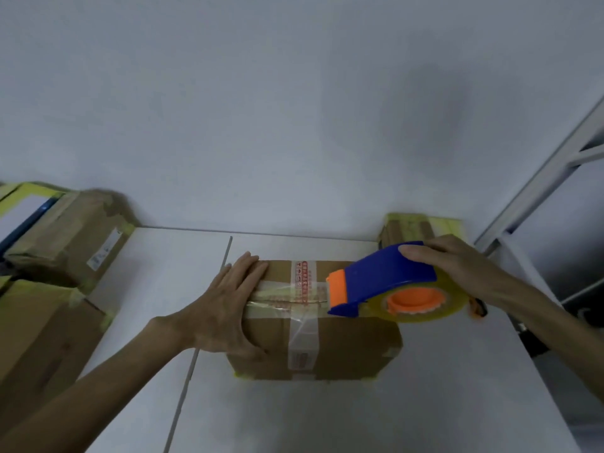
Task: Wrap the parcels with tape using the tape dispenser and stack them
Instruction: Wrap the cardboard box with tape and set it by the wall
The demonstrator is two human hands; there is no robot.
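Parcel (343,348) beneath flat left hand (225,308); tape dispenser (385,276) atop it, in grip of right hand (457,266).

Left arm reaches in from lower left. Left hand (228,302) lies flat, fingers straight and together, thumb spread wide, pressing the parcel (353,348). Right arm comes from the right. Right hand (441,259) grips the tape dispenser (382,276), fingers curled over its top.
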